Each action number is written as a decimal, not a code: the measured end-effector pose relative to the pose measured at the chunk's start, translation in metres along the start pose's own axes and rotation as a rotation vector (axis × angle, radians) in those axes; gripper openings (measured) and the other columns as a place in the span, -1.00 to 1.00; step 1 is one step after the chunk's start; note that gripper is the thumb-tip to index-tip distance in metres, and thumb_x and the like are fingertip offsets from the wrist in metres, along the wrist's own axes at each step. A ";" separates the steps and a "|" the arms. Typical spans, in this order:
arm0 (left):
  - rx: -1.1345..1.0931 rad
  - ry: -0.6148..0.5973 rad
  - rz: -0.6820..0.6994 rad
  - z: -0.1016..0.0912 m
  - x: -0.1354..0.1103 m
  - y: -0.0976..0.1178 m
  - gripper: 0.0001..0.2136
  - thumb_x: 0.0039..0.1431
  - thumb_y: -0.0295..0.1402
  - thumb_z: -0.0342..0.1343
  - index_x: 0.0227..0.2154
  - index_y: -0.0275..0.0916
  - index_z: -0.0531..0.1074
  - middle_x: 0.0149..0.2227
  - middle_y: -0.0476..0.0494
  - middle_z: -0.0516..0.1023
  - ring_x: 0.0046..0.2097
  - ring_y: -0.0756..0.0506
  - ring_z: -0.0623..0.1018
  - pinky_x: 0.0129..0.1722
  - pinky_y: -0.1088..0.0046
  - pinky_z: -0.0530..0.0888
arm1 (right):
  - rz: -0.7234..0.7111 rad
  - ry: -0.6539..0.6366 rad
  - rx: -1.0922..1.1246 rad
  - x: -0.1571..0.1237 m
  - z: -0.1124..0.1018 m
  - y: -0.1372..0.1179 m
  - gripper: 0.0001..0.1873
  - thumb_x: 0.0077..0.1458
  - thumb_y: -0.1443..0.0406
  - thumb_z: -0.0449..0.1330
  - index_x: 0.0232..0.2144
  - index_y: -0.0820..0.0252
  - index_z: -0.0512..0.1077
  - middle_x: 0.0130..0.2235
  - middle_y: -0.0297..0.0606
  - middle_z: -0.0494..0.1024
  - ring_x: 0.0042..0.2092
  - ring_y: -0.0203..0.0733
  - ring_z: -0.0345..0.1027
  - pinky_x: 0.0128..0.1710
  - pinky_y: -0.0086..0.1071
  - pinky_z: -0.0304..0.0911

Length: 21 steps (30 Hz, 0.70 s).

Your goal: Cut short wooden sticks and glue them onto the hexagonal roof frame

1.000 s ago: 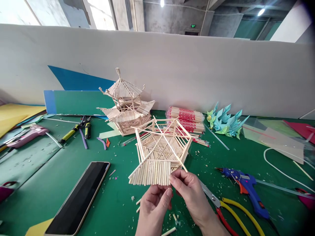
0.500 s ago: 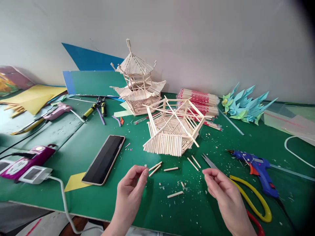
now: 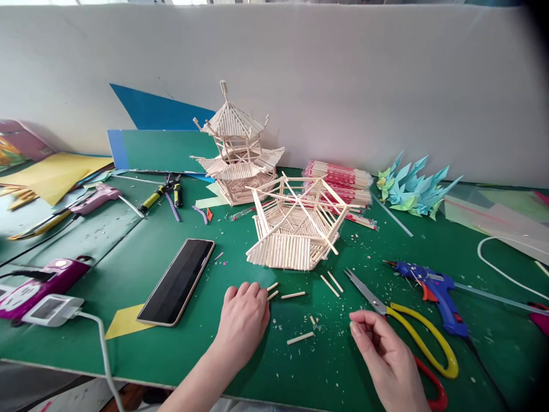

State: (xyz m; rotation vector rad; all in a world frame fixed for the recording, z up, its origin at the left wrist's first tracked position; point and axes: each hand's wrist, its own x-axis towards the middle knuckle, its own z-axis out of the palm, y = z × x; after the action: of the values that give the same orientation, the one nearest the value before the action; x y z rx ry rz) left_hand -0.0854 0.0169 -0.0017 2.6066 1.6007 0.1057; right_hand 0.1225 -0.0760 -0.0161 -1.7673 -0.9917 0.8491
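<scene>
My left hand (image 3: pixel 243 321) is turned back-up on the green table, fingers curled beneath it, beside two short wooden sticks (image 3: pixel 271 290); what it holds, if anything, is hidden. My right hand (image 3: pixel 383 356) hovers near yellow-handled scissors (image 3: pixel 430 337), thumb and forefinger together, and I cannot make out anything in them. Between the hands lie more cut sticks (image 3: pixel 300 338). Beyond them stands a half-built stick frame (image 3: pixel 295 226), with a roof panel of sticks along its front side. Behind it rises a tiered stick pagoda (image 3: pixel 240 149).
A blue glue gun (image 3: pixel 444 292) lies at right, its cord trailing to the front. At left are a phone (image 3: pixel 178 283) and a purple power strip (image 3: pixel 55 280) with a white cable. Bundled sticks (image 3: pixel 338 177) and blue folded-paper work (image 3: pixel 416 186) sit along the wall.
My left hand has turned from a raised pinch to palm-down by the sticks. My right hand has drawn slightly down, away from the scissors' blades. The view has tilted up a little.
</scene>
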 end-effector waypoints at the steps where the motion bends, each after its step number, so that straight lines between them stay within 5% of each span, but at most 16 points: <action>1: 0.012 -0.011 -0.002 0.000 0.001 0.001 -0.72 0.13 -0.49 -0.19 -0.56 -0.27 0.39 -0.51 -0.21 0.44 -0.38 -0.20 0.43 -0.36 0.22 0.25 | -0.010 -0.023 -0.010 0.001 -0.001 0.001 -0.72 -0.02 0.08 0.12 -0.36 0.15 0.38 -0.44 -0.27 0.47 -0.41 -0.20 0.36 -0.45 -0.46 0.30; 4: 0.011 -0.033 -0.006 0.001 0.003 -0.001 -0.72 0.10 -0.52 -0.20 -0.56 -0.29 0.39 -0.51 -0.24 0.45 -0.39 -0.22 0.44 -0.37 0.21 0.25 | -0.023 -0.094 -0.066 0.004 -0.004 0.005 -0.70 -0.02 0.07 0.11 -0.33 0.16 0.38 -0.42 -0.24 0.48 -0.39 -0.18 0.37 -0.44 -0.44 0.33; 9: -0.093 -0.051 -0.019 -0.010 -0.001 -0.001 -0.79 0.02 -0.54 -0.16 -0.58 -0.28 0.35 -0.54 -0.16 0.43 -0.45 -0.15 0.44 -0.40 0.29 0.28 | -0.004 0.024 -0.060 0.007 -0.008 0.004 -0.66 -0.02 0.04 0.10 -0.29 0.13 0.37 -0.39 -0.24 0.46 -0.36 -0.15 0.36 -0.41 -0.40 0.32; 11: -0.203 -0.065 0.002 -0.019 -0.003 0.007 -0.84 -0.02 -0.53 -0.12 -0.58 -0.25 0.32 -0.55 -0.07 0.41 -0.48 -0.06 0.41 -0.44 0.41 0.29 | -0.006 -0.022 -0.009 0.007 -0.005 -0.003 -0.67 -0.05 0.06 0.14 -0.30 0.15 0.40 -0.39 -0.23 0.47 -0.37 -0.15 0.36 -0.41 -0.41 0.32; 14: -0.774 -0.180 0.025 -0.031 -0.002 0.033 -0.90 -0.14 -0.55 -0.06 -0.62 -0.23 0.26 -0.59 0.03 0.30 -0.54 0.03 0.30 -0.57 0.55 0.23 | -0.003 -0.175 0.173 0.004 0.004 -0.019 -0.71 -0.04 0.11 0.16 -0.29 0.16 0.43 -0.42 -0.26 0.48 -0.40 -0.20 0.35 -0.43 -0.45 0.30; 18: -1.422 -0.433 -0.136 -0.033 0.007 0.072 -0.91 -0.25 -0.53 -0.02 -0.67 -0.22 0.20 -0.70 0.12 0.16 -0.62 0.07 0.15 -0.64 0.53 0.10 | -0.083 -0.186 0.437 0.002 0.010 -0.041 -0.84 0.01 0.17 0.15 -0.43 0.11 0.46 -0.50 -0.36 0.44 -0.48 -0.32 0.27 -0.49 -0.55 0.23; 21: -1.661 -0.481 -0.183 -0.030 0.014 0.088 -0.90 -0.24 -0.49 0.04 -0.67 -0.23 0.20 -0.69 0.11 0.20 -0.62 0.10 0.16 -0.63 0.54 0.11 | -0.174 -0.186 0.483 0.005 0.004 -0.048 -0.82 0.03 0.22 0.15 -0.57 0.12 0.41 -0.58 -0.42 0.35 -0.51 -0.36 0.20 -0.50 -0.57 0.20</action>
State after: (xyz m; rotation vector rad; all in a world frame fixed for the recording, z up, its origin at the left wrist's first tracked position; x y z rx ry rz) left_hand -0.0042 -0.0092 0.0372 1.0557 0.8099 0.4802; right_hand 0.1085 -0.0570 0.0260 -1.1939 -0.9457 1.0517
